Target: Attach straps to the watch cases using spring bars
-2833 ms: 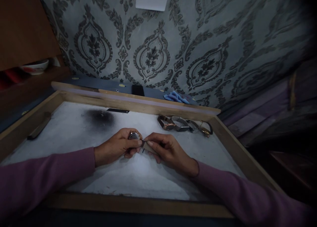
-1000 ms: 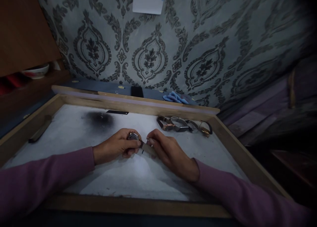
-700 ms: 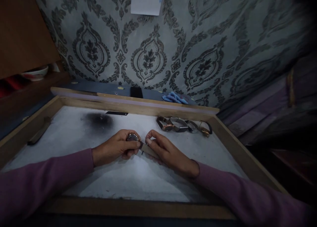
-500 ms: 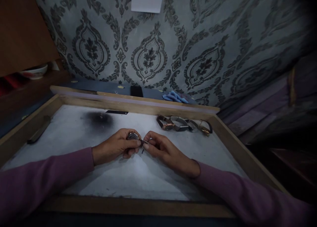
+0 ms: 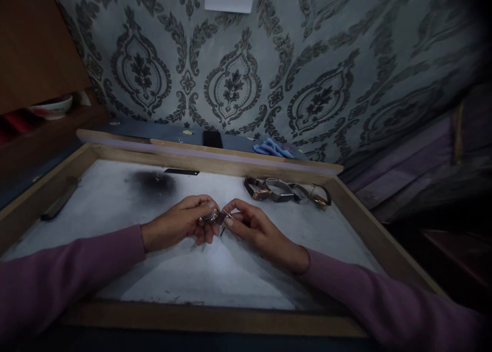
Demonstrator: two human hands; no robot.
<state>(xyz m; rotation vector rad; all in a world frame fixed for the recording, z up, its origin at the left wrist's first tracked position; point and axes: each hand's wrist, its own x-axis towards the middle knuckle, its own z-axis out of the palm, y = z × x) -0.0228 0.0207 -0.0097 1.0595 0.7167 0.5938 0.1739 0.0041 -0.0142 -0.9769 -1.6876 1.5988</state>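
Note:
My left hand (image 5: pixel 192 216) is closed round a wristwatch (image 5: pixel 209 216), with the thumb over its round metal case. The case is tilted, so its shiny rim shows more than its flat side. From the case a dark strap (image 5: pixel 221 218) reaches toward my right hand (image 5: pixel 251 229). Thumb and forefinger of that hand pinch at the strap, where a small bright metal piece (image 5: pixel 228 214) shows; I cannot tell whether it is a buckle or a separate tool. A thin dark strip hangs just below the fingertips. Both hands are above the white board inside a wooden frame.
Several watches (image 5: pixel 288 190) lie at the back right of the wood-framed tray (image 5: pixel 215 318). A dark flat strip (image 5: pixel 181 172) lies at the back, a long dark tool (image 5: pixel 60 201) at the left. Behind the frame are a black phone-like object (image 5: pixel 212 139) and a blue cloth (image 5: pixel 272 148).
My left hand has turned the watch, so its dark round side no longer faces me and the metal rim shows. My right fingers have shifted slightly, exposing more of the strap and the metal piece.

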